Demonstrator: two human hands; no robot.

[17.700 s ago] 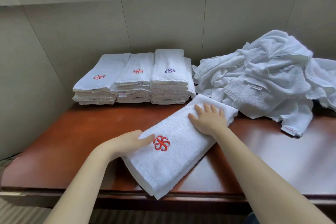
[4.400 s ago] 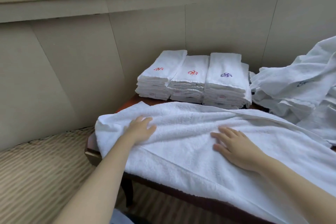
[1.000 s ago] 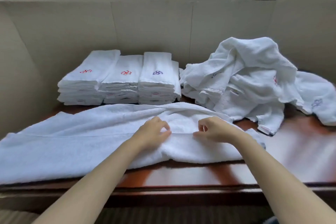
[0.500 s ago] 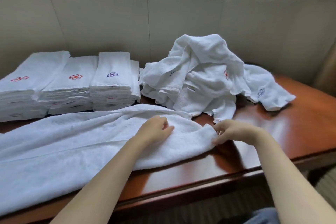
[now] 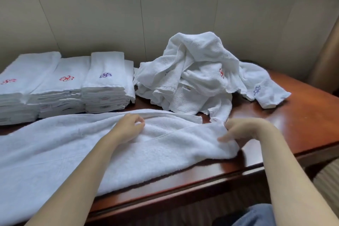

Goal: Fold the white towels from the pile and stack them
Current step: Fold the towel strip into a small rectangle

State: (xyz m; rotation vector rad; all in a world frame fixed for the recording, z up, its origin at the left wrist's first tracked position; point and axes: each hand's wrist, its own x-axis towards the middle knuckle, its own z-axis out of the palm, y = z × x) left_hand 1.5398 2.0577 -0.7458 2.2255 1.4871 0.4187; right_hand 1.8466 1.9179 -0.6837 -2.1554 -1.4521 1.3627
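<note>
A long white towel (image 5: 69,148), folded lengthwise, lies across the front of the wooden table (image 5: 302,115). My left hand (image 5: 128,128) rests on its middle with fingers curled, pinching the upper fold. My right hand (image 5: 244,128) grips the towel's right end near the corner; it is motion-blurred. Behind, at the left, stand three stacks of folded towels (image 5: 62,86) with red and purple emblems. A crumpled pile of white towels (image 5: 198,75) sits at the back middle.
A beige panelled wall (image 5: 165,20) runs right behind the stacks and the pile. The table's front edge (image 5: 183,189) crosses the lower frame, with striped carpet (image 5: 326,176) at the lower right. The towel's left part hangs past the table's front edge.
The view has swung right over the last second. My right hand slid from the towel's middle to its right end and took hold there. My left hand stayed on the middle fold.
</note>
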